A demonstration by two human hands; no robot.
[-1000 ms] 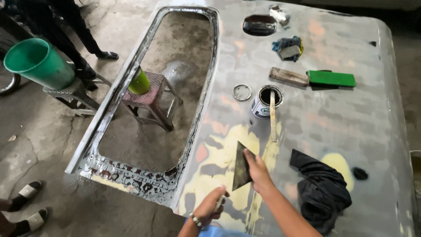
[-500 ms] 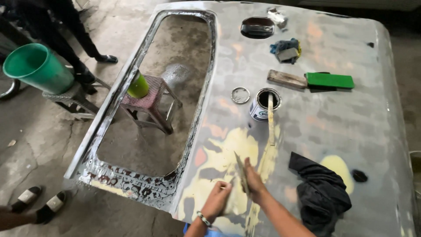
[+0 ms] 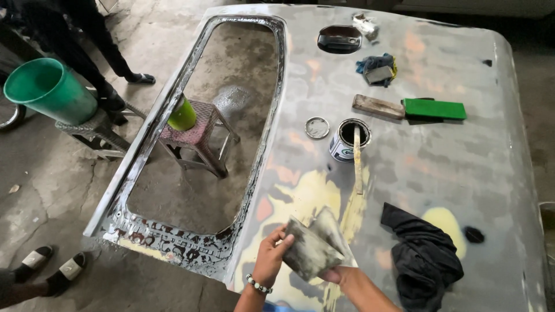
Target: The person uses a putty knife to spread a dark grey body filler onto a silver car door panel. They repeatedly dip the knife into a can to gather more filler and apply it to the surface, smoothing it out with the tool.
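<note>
Two flat putty spreaders, thin grey blades smeared with dried filler, are held face to face above the near edge of a car door panel. Left hand: fingers curled around the left edge of the nearer blade, thumb on its face, clenched on it; beaded bracelet at the wrist. Right hand: mostly hidden under the blades, grasping them from below at the lower right corner.

Panel lies flat, bare sanded metal, dull grey with orange-pink primer spots and pale yellow filler patches just beyond the blades. Window opening is cut out at left, its frame flaky and black-speckled.

On the panel: open round tin with a flat wooden stir stick leaning out of it; its round lid just beside, to the left. Further off, a wooden block touching a green rectangular block. A crumpled black cloth lies right of the hands; a blue rag near the handle recess.

Floor is stained grey concrete. Through the opening, a small woven stool with a lime-green cup. A green bucket sits on another stool at far left. Another person's sandalled feet at lower left.
</note>
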